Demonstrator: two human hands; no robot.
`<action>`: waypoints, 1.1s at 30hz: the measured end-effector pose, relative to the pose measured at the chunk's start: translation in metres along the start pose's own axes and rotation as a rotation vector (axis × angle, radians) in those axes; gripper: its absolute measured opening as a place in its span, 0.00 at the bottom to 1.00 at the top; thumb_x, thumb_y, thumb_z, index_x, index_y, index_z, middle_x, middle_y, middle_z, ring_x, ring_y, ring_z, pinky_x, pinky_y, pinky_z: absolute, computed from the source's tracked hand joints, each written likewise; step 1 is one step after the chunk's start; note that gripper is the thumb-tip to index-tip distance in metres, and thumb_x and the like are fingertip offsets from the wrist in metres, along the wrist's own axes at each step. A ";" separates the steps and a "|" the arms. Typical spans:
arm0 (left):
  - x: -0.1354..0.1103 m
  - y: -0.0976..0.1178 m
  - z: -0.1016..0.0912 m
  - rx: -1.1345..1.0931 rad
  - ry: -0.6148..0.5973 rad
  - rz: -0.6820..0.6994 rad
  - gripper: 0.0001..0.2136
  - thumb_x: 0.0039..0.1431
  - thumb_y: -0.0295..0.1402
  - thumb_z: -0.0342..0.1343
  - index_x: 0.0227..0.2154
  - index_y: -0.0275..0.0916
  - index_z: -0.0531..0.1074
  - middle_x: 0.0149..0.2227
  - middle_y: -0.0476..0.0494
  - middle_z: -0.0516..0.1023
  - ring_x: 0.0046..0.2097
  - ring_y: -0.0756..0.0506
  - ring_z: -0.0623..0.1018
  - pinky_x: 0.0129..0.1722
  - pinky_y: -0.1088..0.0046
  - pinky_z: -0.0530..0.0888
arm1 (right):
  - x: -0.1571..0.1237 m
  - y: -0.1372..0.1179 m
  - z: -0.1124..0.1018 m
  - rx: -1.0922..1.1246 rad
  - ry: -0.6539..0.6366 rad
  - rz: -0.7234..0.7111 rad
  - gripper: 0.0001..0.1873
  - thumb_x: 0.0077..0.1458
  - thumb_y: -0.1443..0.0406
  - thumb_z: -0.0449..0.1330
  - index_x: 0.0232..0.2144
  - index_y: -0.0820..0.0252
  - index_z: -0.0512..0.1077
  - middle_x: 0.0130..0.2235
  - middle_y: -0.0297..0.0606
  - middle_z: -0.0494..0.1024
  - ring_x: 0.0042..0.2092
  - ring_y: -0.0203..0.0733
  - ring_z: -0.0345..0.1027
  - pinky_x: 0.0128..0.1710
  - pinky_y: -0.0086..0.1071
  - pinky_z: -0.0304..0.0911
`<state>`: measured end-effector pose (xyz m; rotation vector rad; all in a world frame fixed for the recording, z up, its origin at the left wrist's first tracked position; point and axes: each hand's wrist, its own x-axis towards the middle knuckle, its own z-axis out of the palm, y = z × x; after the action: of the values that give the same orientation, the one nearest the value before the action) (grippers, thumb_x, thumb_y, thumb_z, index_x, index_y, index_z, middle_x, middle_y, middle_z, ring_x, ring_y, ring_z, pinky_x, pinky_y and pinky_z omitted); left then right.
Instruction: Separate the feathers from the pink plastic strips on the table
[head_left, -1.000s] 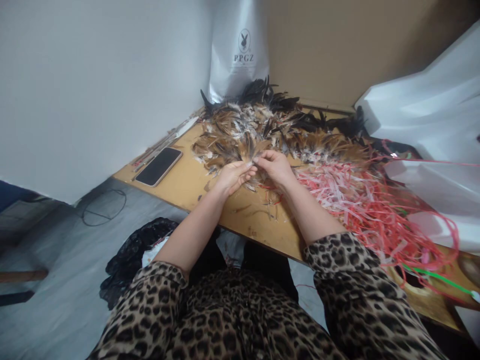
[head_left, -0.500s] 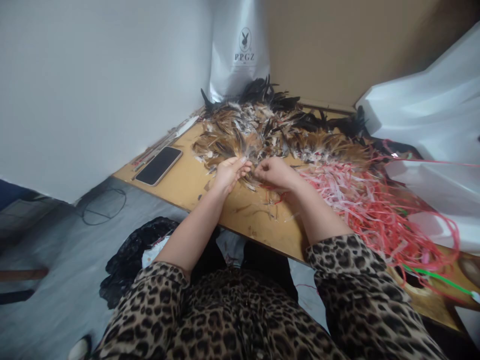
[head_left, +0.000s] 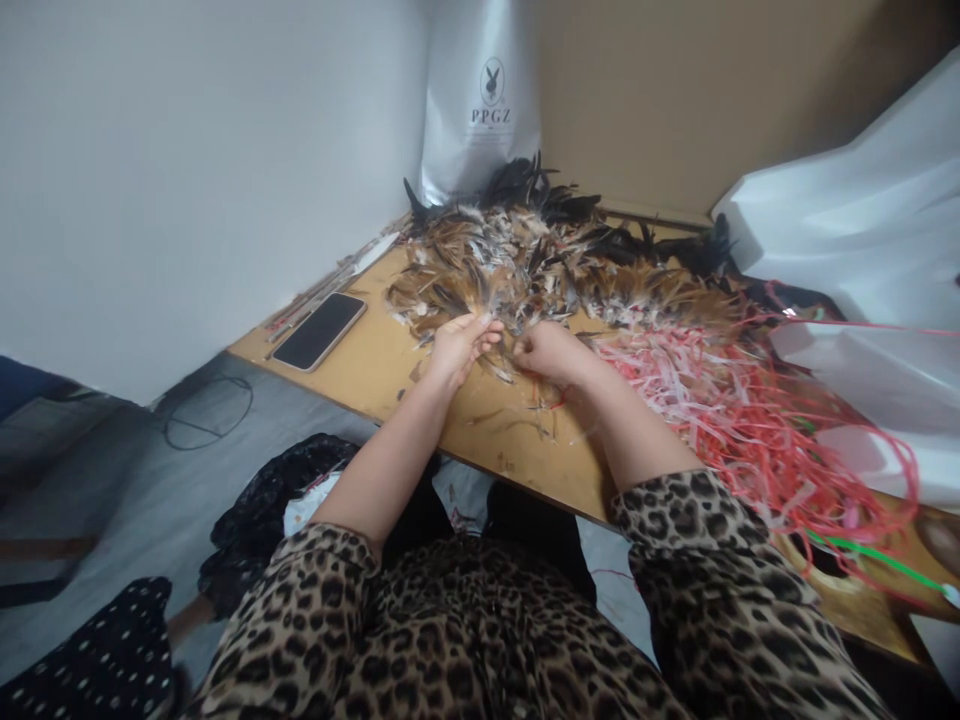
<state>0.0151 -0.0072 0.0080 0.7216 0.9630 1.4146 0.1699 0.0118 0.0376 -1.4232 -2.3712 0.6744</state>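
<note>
My left hand [head_left: 459, 348] is closed in a pinch at the near edge of a pile of brown, white and black feathers [head_left: 450, 255]. Its thumb and forefinger meet on what looks like the pale base of a feather, though the tips blend into the pile. Just to the right, my right hand [head_left: 553, 352] is curled shut, its knuckles up. Whatever its fingers hold is hidden. A thin red thread [head_left: 556, 398] shows below that hand, among loose feather scraps on the wooden table [head_left: 390, 385]. A small gap separates the two hands.
A phone [head_left: 319, 330] lies at the table's left. Tangled pink-red plastic strips [head_left: 742, 420] and a tape roll [head_left: 821, 565] are at right. White bags stand behind and right. A black plastic bag [head_left: 262, 500] sits on the floor, beside another person's polka-dot clothing [head_left: 97, 650].
My right hand has shifted slightly right and down, away from the left one, which stays almost still. Another person's polka-dot clothing and limb have come into view at the lower left.
</note>
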 end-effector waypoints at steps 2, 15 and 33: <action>0.000 0.000 -0.001 0.001 -0.001 0.007 0.05 0.51 0.30 0.58 0.29 0.32 0.72 0.29 0.44 0.78 0.24 0.57 0.73 0.23 0.85 0.67 | 0.002 0.007 -0.003 0.309 -0.036 0.044 0.05 0.39 0.66 0.62 0.17 0.62 0.70 0.16 0.34 0.70 0.19 0.33 0.61 0.20 0.26 0.53; -0.002 -0.004 0.000 0.032 -0.120 -0.087 0.06 0.50 0.30 0.59 0.29 0.31 0.72 0.31 0.41 0.79 0.27 0.55 0.76 0.24 0.84 0.68 | 0.009 0.009 0.000 0.929 0.169 0.083 0.16 0.35 0.57 0.66 0.20 0.62 0.68 0.15 0.28 0.65 0.18 0.27 0.52 0.18 0.25 0.48; -0.004 -0.005 0.001 0.087 -0.176 -0.043 0.07 0.48 0.30 0.60 0.25 0.30 0.72 0.23 0.45 0.76 0.22 0.57 0.72 0.23 0.84 0.67 | 0.007 -0.006 0.006 0.852 0.274 0.067 0.16 0.35 0.55 0.65 0.20 0.62 0.69 0.17 0.29 0.66 0.20 0.29 0.53 0.21 0.26 0.50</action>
<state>0.0188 -0.0117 0.0050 0.8701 0.9009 1.2555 0.1594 0.0137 0.0357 -1.1008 -1.5179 1.2174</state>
